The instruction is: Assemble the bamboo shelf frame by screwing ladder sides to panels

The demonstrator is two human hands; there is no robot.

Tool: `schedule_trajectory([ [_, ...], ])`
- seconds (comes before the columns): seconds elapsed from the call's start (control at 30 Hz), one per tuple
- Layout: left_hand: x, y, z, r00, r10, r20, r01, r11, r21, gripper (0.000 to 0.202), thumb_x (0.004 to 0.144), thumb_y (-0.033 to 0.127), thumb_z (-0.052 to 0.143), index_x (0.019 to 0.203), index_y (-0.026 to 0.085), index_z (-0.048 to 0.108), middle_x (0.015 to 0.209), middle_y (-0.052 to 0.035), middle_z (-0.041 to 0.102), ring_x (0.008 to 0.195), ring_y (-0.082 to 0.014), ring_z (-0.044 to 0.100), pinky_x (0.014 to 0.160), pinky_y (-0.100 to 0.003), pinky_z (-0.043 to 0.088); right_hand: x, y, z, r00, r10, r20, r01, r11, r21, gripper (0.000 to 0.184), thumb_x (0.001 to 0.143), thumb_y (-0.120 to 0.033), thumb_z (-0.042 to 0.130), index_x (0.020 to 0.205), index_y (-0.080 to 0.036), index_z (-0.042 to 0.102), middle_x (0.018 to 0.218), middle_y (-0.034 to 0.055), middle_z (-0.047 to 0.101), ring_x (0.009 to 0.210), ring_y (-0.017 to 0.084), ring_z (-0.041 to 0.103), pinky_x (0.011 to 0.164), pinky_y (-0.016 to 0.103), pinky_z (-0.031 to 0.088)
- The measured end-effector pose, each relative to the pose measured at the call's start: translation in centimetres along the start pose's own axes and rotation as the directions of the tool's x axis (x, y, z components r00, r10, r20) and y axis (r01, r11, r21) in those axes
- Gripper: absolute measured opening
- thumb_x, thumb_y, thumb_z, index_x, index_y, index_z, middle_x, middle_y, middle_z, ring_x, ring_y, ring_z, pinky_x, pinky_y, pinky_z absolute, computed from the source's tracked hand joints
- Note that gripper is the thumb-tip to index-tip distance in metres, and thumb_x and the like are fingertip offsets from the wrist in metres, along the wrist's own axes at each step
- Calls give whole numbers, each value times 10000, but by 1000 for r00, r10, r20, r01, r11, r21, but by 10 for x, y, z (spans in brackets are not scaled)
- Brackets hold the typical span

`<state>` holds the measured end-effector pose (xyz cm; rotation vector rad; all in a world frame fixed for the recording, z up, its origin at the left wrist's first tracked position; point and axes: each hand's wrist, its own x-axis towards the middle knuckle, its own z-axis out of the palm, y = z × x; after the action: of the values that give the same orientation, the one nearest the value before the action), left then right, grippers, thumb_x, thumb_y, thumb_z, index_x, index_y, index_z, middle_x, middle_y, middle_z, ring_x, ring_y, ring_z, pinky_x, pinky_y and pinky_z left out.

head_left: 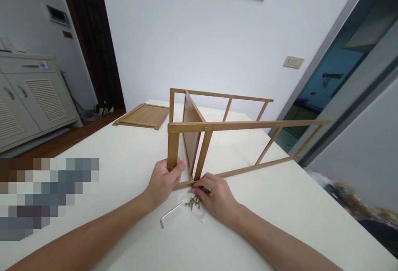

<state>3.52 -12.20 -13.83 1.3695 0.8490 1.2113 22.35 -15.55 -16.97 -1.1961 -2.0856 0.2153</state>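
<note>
A light wooden shelf frame point(236, 125) lies on its side on the white table point(124, 155), with one shelf panel fixed between its two ladder-like sides. My left hand point(164, 180) is closed round the bottom of the frame's near upright post. My right hand point(216, 196) rests by the frame's lower rail, fingertips pinched over a clear plastic bag of several screws point(193, 202). What the fingertips grip is too small to make out. A bent metal hex key point(168, 215) lies on the table between my forearms.
A loose wooden shelf panel point(143, 116) lies at the table's far left edge. White cabinets point(31, 97) stand at the left, a dark doorway point(93, 43) behind them. A wall rises beyond the table, and a glass door frame point(336, 97) runs along the right.
</note>
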Motion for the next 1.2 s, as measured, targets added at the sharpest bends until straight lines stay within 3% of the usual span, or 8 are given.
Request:
schedule_trajectory([
  [0.43, 3, 2, 1, 1000, 22, -20, -21, 999, 38, 491, 835, 552, 601, 572, 210, 365, 412, 84, 342, 384, -62, 315, 419, -227, 250, 3, -6, -4, 999, 40, 36, -38, 998, -53, 111, 888, -179, 588, 822, -207, 672, 761, 16, 645, 624, 123, 573, 597, 237, 451],
  [0.6, 6, -1, -1, 999, 35, -30, -33, 999, 37, 476, 844, 544, 595, 589, 211, 370, 415, 87, 349, 373, -61, 327, 411, -223, 253, 4, -8, -5, 992, 91, 86, -84, 992, -90, 147, 914, -236, 580, 800, -200, 666, 761, 18, 647, 660, 128, 583, 625, 233, 440],
  [0.73, 9, -4, -6, 999, 37, -40, -36, 999, 41, 458, 849, 524, 599, 598, 214, 374, 408, 89, 359, 366, -64, 340, 411, -224, 270, 1, -9, -6, 993, 65, 101, -54, 992, -113, 175, 904, -261, 591, 759, -193, 662, 748, 24, 627, 649, 127, 561, 605, 233, 417],
  [1.07, 16, -9, -10, 998, 40, -45, -39, 999, 30, 428, 846, 507, 610, 618, 217, 393, 398, 80, 408, 367, -86, 409, 420, -234, 340, -10, -22, -16, 970, -13, 241, 7, 1000, 27, 145, 858, -216, 586, 736, -184, 659, 702, 11, 586, 604, 113, 531, 561, 222, 396],
  [1.2, 14, -9, -11, 999, 22, -45, -21, 1000, 20, 396, 837, 503, 622, 658, 212, 422, 414, 79, 441, 379, -93, 434, 439, -238, 372, -10, -23, -16, 980, -24, 199, 12, 998, 59, 159, 895, -222, 538, 796, -187, 656, 706, 15, 594, 611, 122, 533, 571, 231, 408],
])
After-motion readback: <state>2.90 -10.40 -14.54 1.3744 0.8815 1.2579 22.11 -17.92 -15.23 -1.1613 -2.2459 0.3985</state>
